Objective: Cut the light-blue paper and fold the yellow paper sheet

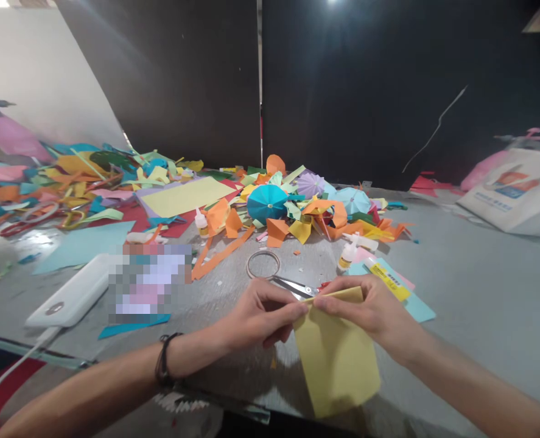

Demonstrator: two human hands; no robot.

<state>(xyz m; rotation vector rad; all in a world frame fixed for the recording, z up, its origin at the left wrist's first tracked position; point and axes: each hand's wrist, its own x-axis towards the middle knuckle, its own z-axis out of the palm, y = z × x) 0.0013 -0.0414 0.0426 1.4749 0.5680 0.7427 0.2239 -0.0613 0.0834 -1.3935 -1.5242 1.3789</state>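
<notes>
Across the grey bench (480, 292), a pixelated patch (148, 283) hides what lies left of centre, while at lower centre the left hand (263, 313) and right hand (365, 307) clamp their fingers (343, 298) on a folded yellow paper (338, 365), cutting off the scissors (292, 287) behind them.

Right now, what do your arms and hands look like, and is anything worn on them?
Both forearms are bare: no sleeves or gloves on the left hand or the right hand. A dark cord bracelet circles the left wrist; no cables or markings show.
</notes>
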